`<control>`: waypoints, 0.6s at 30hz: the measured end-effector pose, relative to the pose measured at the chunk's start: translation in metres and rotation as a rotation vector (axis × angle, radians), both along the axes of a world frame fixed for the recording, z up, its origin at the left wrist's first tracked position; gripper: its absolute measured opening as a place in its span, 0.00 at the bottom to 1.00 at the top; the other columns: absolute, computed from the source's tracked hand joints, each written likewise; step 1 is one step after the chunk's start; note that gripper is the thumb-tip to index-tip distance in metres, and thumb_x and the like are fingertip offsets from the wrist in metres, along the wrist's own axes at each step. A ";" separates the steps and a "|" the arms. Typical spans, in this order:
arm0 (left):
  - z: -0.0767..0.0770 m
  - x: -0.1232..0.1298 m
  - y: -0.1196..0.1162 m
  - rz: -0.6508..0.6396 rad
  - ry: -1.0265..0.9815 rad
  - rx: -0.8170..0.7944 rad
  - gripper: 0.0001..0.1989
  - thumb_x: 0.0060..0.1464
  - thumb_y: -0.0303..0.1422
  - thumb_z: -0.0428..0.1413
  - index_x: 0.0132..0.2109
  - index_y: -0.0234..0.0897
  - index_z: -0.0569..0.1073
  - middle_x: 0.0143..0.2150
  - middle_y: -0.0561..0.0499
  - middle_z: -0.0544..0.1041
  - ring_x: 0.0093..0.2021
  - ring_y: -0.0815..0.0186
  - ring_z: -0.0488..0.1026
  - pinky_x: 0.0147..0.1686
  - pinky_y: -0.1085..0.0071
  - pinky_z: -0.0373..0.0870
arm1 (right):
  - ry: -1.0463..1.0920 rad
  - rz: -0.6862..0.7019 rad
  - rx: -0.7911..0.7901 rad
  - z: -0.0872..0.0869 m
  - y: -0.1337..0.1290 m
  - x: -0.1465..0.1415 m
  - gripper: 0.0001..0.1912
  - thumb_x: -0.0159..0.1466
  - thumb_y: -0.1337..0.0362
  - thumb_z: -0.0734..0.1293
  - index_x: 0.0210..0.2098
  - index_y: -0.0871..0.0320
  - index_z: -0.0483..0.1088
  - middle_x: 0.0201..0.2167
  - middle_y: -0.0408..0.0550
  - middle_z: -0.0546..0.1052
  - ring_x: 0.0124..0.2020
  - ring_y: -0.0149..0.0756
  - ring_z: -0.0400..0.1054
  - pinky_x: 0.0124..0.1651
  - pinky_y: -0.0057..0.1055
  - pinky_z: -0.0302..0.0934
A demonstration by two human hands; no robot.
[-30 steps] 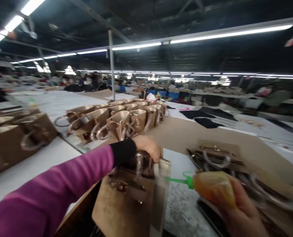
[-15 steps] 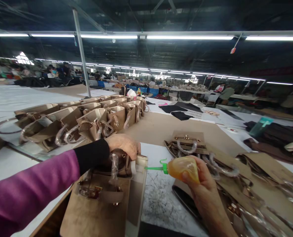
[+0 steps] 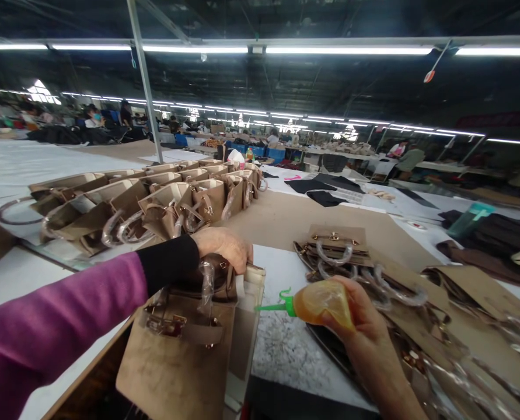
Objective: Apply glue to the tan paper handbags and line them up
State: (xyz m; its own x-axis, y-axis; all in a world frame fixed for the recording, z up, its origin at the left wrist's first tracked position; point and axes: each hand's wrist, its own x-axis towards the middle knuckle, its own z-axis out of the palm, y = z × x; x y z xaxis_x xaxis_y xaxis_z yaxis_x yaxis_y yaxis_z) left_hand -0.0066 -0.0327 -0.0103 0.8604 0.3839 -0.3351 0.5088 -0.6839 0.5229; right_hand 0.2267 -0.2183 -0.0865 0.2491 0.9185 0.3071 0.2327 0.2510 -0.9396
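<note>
A tan handbag (image 3: pixel 176 361) lies on its side at the table's near edge, its plastic-wrapped handle and metal clasp facing up. My left hand (image 3: pixel 224 248) grips the far end of this bag, the fingers bent over its edge; the fingertips are partly hidden. In my right hand (image 3: pixel 360 315) is a squeeze bottle (image 3: pixel 321 302) of amber liquid, tilted sideways with its green nozzle pointing left. The nozzle tip is at the pale open edge (image 3: pixel 254 291) of the bag; whether it touches, I cannot tell.
Several upright tan handbags (image 3: pixel 163 198) stand in rows at the left. More bags (image 3: pixel 426 303) lie flat on the right. Dark fabric pieces (image 3: pixel 325 189) and a teal bottle (image 3: pixel 472 220) are farther back. A metal post (image 3: pixel 145 81) rises behind the rows.
The view has tipped slightly downward. My right hand has shifted the nozzle tip a little nearer to me along the bag's edge. The left hand keeps its hold.
</note>
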 end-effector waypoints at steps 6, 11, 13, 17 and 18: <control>0.004 0.006 -0.003 0.006 0.097 0.058 0.09 0.38 0.16 0.56 0.26 0.33 0.73 0.18 0.60 0.68 0.20 0.73 0.62 0.20 0.79 0.59 | 0.004 -0.015 -0.009 -0.008 -0.008 -0.005 0.21 0.54 0.58 0.74 0.46 0.50 0.69 0.36 0.44 0.76 0.32 0.38 0.70 0.33 0.27 0.67; 0.015 0.004 -0.013 0.015 0.124 0.116 0.09 0.40 0.16 0.55 0.28 0.33 0.74 0.23 0.58 0.73 0.25 0.72 0.65 0.26 0.79 0.61 | 0.002 0.060 -0.045 -0.011 -0.016 -0.006 0.21 0.51 0.61 0.76 0.44 0.51 0.71 0.33 0.43 0.77 0.30 0.38 0.71 0.32 0.26 0.67; 0.017 0.005 -0.014 0.031 0.191 0.120 0.09 0.41 0.17 0.55 0.29 0.32 0.75 0.24 0.57 0.74 0.24 0.72 0.64 0.25 0.79 0.60 | 0.041 0.072 -0.062 -0.013 -0.020 -0.008 0.22 0.51 0.61 0.77 0.44 0.50 0.72 0.35 0.43 0.77 0.31 0.38 0.72 0.33 0.26 0.68; 0.022 0.010 -0.014 0.008 0.266 0.105 0.09 0.42 0.19 0.55 0.32 0.32 0.77 0.24 0.57 0.75 0.22 0.73 0.63 0.23 0.78 0.59 | 0.143 -0.001 -0.093 -0.016 -0.029 -0.019 0.23 0.49 0.57 0.78 0.43 0.48 0.73 0.35 0.42 0.77 0.31 0.36 0.71 0.33 0.24 0.67; 0.023 0.010 -0.014 -0.001 0.245 0.117 0.10 0.42 0.19 0.56 0.32 0.33 0.78 0.24 0.57 0.75 0.22 0.73 0.63 0.24 0.78 0.59 | 0.164 -0.019 -0.105 -0.018 -0.032 -0.022 0.23 0.48 0.56 0.78 0.42 0.48 0.73 0.34 0.41 0.77 0.31 0.35 0.70 0.33 0.24 0.66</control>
State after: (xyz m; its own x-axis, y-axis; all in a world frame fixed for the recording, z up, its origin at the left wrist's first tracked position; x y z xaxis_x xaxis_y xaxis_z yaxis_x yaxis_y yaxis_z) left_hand 0.0036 -0.0465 0.0126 0.7598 0.4311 -0.4867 0.6094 -0.7330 0.3021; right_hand 0.2044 -0.2504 -0.1042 0.3056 0.9380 0.1633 0.0781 0.1463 -0.9862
